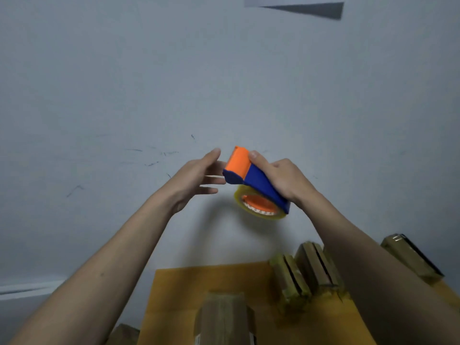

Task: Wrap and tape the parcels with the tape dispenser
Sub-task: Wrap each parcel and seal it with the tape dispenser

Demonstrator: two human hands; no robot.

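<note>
The scene is lit softly and evenly, rather dim, with a cool grey-blue cast laid over the wall (224, 70). A broad, diffuse shadow (219, 220) is thrown on the wall below the tape dispenser (254, 180) and the hands, so the light seems to come from above and behind the camera. No glare is seen, only a faint sheen on the tape roll (258, 207). Strong wide-angle distortion is evident — the forearms are stretched toward the lower corners. The parcels (306, 272) along the bottom edge are rendered smeared and out of focus — the dispenser is sharper, though the whole picture is slightly soft.
</note>
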